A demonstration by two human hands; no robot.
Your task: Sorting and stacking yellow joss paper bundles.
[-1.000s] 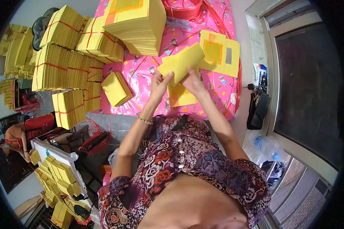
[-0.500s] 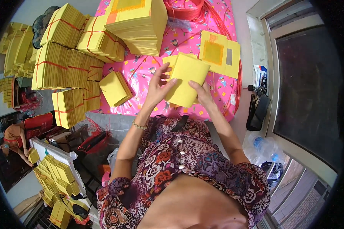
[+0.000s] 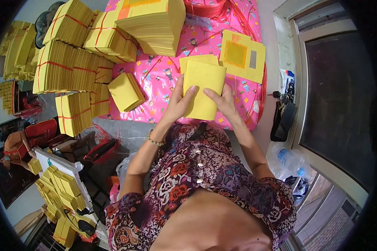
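Note:
Between my hands is a piece of folded yellow paper (image 3: 205, 94), upright and facing me above the near part of the table. My left hand (image 3: 181, 101) grips its left edge with the thumb across the front. On the opposite edge my right hand (image 3: 223, 101) does the same, its fingers hidden behind the paper. Another yellow sheet (image 3: 199, 59) shows just behind it. To the right lie flat yellow sheets (image 3: 257, 69), one with an orange square, another with a grey rectangle. A small pile of folded yellow papers (image 3: 125, 93) rests left of my left hand.
A tall yellow paper stack (image 3: 161, 39) stands at the back of the pink-covered table (image 3: 155, 77). Bundles tied with red strips (image 3: 56, 71) crowd the left. Red strapping coils (image 3: 207, 12) lie at the back. Another person (image 3: 16, 144) is by more yellow papers at far left.
The folded paper has turned from a tilt to nearly upright and come slightly nearer. My left hand, fingers spread before, has closed on its left edge; my right hand keeps its hold.

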